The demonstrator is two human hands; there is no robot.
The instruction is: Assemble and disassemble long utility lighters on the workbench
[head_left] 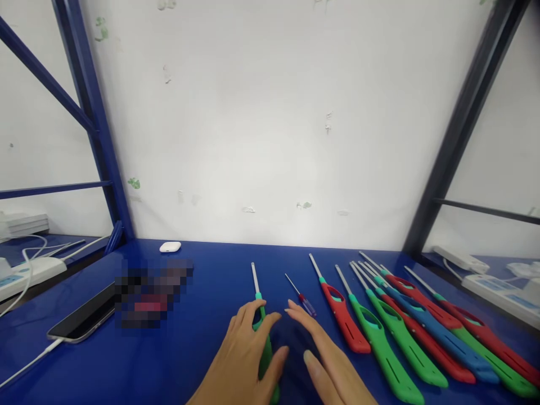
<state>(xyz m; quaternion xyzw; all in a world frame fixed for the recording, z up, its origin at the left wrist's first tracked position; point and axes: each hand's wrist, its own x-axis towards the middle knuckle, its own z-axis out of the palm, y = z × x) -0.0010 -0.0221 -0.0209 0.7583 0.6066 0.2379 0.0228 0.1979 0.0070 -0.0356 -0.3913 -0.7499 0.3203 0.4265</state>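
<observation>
My left hand [240, 360] lies over the green handle of a long-nosed lighter [260, 315], fingers curled round it, on the blue table [202, 349]. Its metal nose points away from me. My right hand [329, 363] rests flat beside it with fingers stretched out, holding nothing. Just beyond the right fingertips lies a small screwdriver [301, 296] with a red and purple handle.
A row of several red, green and blue lighters [396, 326] lies to the right. A phone [84, 318] on a white cable sits at the left, a white earbud case [170, 246] near the wall. Power strips [25, 273] lie on the side shelves.
</observation>
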